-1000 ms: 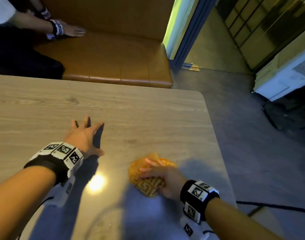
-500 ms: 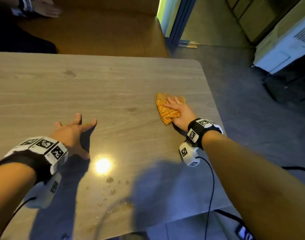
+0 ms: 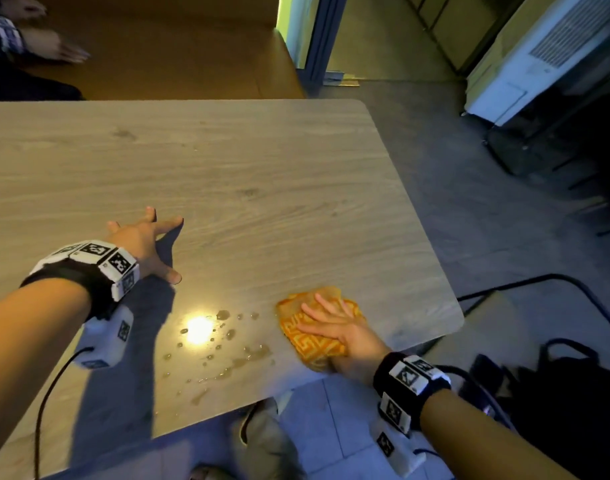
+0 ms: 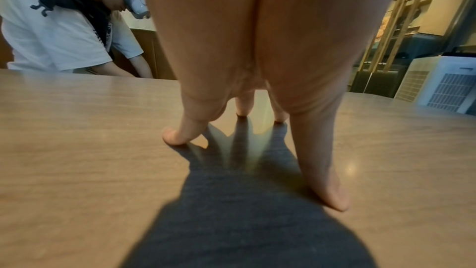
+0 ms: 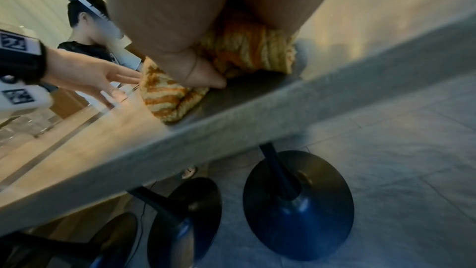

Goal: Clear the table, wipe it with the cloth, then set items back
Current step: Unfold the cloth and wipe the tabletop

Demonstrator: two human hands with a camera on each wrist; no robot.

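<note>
Lying crumpled, orange-patterned cloth (image 3: 308, 336)

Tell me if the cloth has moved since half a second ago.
Yes. The cloth under the right hand has slid from mid-table back toward the table's near edge, beside the water drops.

1. Cloth (image 3: 308, 336) — middle hidden under the right hand (image 3: 345, 336); in the right wrist view the palm covers its top.
2. Table (image 3: 227, 174) — cut off at the left edge in the head view; right wrist view blurs its near edge.
3. Left hand (image 4: 257, 52) — fills the left wrist view's top, two fingers (image 4: 243, 105) mostly hidden behind the palm.
4. Seated person (image 3: 37, 46) — only hands and a dark lap show in the head view.
</note>
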